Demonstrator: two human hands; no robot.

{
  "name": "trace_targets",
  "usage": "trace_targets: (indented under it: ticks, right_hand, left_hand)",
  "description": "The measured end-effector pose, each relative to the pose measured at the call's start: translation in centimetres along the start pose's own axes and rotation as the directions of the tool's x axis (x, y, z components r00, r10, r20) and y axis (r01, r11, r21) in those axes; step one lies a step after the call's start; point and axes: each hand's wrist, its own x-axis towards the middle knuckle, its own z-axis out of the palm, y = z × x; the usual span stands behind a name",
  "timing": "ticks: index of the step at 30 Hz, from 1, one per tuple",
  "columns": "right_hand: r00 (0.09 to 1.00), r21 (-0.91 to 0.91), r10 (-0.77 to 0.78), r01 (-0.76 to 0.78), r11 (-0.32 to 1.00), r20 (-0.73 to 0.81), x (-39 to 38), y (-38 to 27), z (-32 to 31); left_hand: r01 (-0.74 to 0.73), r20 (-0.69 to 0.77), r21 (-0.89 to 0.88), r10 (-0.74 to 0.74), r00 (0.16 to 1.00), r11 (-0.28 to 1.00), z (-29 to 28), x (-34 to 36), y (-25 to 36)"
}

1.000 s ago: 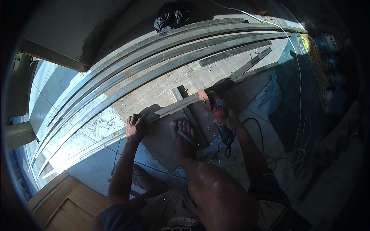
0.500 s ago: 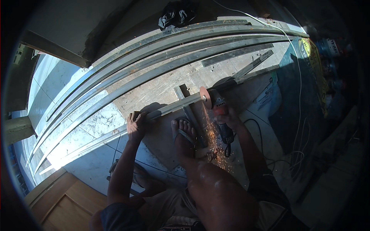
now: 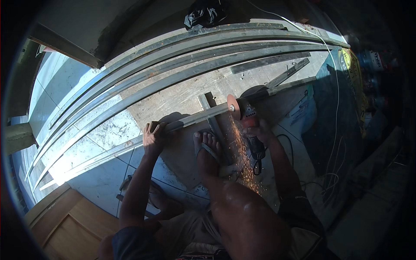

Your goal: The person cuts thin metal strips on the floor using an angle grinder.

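A long grey metal bar (image 3: 197, 118) lies across the floor in front of me. My left hand (image 3: 152, 137) presses down on it, fingers wrapped over its near edge. My right hand (image 3: 259, 132) grips a red angle grinder (image 3: 248, 118) whose round disc (image 3: 233, 107) bites into the bar. Orange sparks (image 3: 242, 156) spray down toward me. My foot in a sandal (image 3: 207, 152) rests on a short crosspiece (image 3: 215, 128) under the bar.
Several long metal bars (image 3: 182, 65) lie in a curve beyond the cut. A black bag (image 3: 206, 14) sits at the far wall. A white cable (image 3: 336, 86) runs along the right; the grinder's black cord (image 3: 286, 141) loops beside my leg. A wooden board (image 3: 69, 225) lies lower left.
One second ago the disc met the bar without sparks; now a stream of sparks falls past my foot. Both hands stay in place.
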Motion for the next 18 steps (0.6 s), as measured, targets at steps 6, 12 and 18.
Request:
trace_targets:
  ticks: [6,12,18]
  right_hand:
    - [1.000,-0.008,-0.014,0.015,1.000,0.015,0.2,0.4,-0.7]
    - [0.998,-0.010,0.039,-0.039,0.999,0.040,0.0,-0.3,-0.8]
    - [0.999,-0.061,-0.033,0.032,0.998,-0.007,0.1,-0.8,-0.2]
  left_hand:
    - [0.003,0.014,0.005,-0.003,1.000,1.000,0.4,-0.3,-0.4]
    - [0.006,0.029,0.006,-0.006,1.000,1.000,0.5,-0.3,-0.3]
    - [-0.027,-0.029,0.008,0.027,0.999,1.000,0.4,-0.2,-0.2]
